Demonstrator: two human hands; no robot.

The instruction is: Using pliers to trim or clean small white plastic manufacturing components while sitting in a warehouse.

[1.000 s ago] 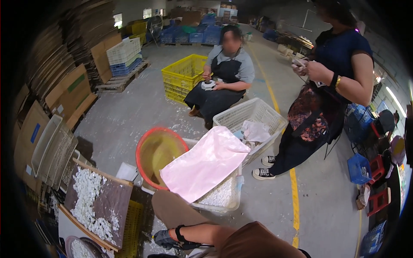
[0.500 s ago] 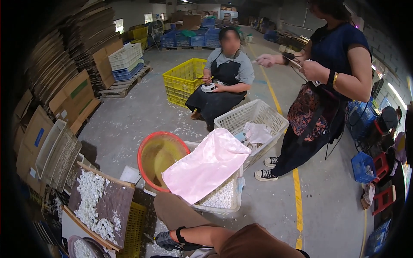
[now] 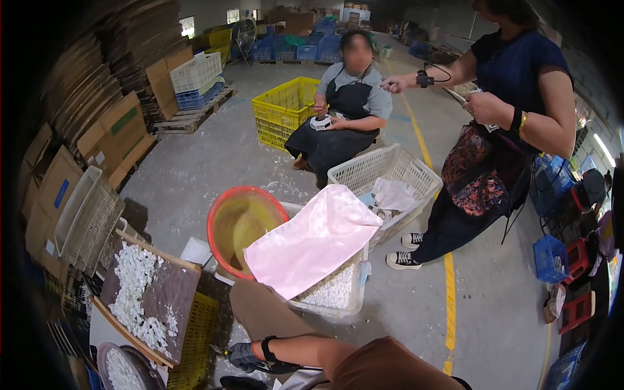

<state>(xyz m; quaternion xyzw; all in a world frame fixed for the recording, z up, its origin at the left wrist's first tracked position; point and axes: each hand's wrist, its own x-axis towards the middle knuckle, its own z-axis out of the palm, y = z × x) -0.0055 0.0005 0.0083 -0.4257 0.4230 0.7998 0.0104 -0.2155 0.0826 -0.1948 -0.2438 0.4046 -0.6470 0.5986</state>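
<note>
My right hand [image 3: 244,357], in a grey and black glove with a black band at the wrist, is low in the view beside my bent leg [image 3: 276,312]. Its fingers are curled. A small yellowish tip [image 3: 215,350] sticks out past them; the rest of what they hold is hidden. Below the hand, a dark rounded shape [image 3: 242,383] meets the lower edge, and I cannot make out what it is. White sheeting [image 3: 302,379] lies under my forearm. My left hand does not show. Left of my right hand, a tilted brown board [image 3: 185,286] carries many small white pieces [image 3: 138,286].
Ahead, pink cloth [image 3: 312,244] covers part of a white crate [image 3: 354,296] of white pieces, beside a red-rimmed tub [image 3: 218,218]. A grey crate [image 3: 422,172] stands behind. A seated co-worker [image 3: 338,123] holds a small white object; another co-worker [image 3: 513,97] stands at right. Cardboard stacks [image 3: 97,97] line the left.
The view has shifted slightly. My right hand has moved a little up and left, still curled. The standing co-worker's arm now reaches out toward the seated one, whose face has turned that way.
</note>
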